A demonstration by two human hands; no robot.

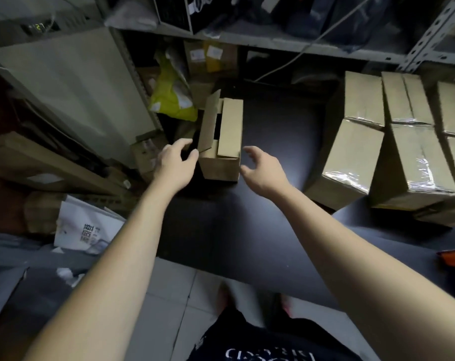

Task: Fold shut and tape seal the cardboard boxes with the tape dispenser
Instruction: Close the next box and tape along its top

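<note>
On the dark table (273,131), an unsealed box (220,165) stands with its left flap raised and its right flap lowered. The left hand (177,162) and right hand (263,170) flank it, open with curved fingers and gripping nothing, likely poised to fold the flaps. Taped boxes (351,157) sit aside.

The picture is dim. One pale glare spot lies on the black table (247,230). Tape (346,178) on the boxes (356,142) at the table's right side shines. Shelves (247,37) behind the table look curved and soft.
</note>
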